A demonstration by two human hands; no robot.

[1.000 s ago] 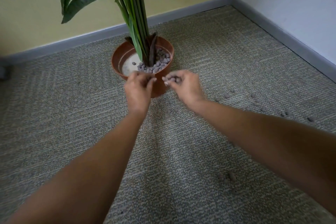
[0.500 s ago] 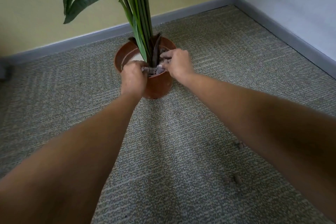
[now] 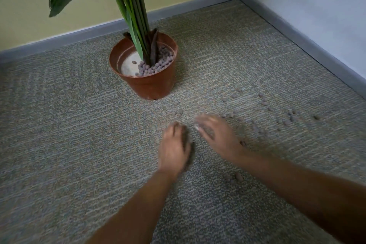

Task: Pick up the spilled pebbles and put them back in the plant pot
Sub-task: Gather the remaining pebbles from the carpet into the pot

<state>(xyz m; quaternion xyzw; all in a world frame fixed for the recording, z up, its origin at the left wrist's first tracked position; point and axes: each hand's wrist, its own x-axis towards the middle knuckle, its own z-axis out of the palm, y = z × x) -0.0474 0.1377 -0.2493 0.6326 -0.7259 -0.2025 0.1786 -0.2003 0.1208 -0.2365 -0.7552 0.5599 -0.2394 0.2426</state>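
A brown plant pot (image 3: 154, 85) stands on the carpet with a green plant (image 3: 130, 6) in it. Grey-brown pebbles (image 3: 156, 65) fill its right half; the left half shows a bare white base. Spilled pebbles (image 3: 287, 119) lie scattered on the carpet to the right of the pot. A few more spilled pebbles (image 3: 235, 176) lie beside my right forearm. My left hand (image 3: 174, 148) is low over the carpet in front of the pot, fingers curled down. My right hand (image 3: 215, 134) is next to it, blurred, fingers spread with nothing seen in them.
Grey patterned carpet (image 3: 79, 144) covers the floor. A grey baseboard (image 3: 198, 6) runs along the yellow back wall and the pale right wall, meeting in a corner at the upper right. Plant leaves hang over the upper left.
Both hands have left the pot rim, where they let pebbles drop, and moved back down to the carpet in front of the pot. More pebbles now lie in the pot.
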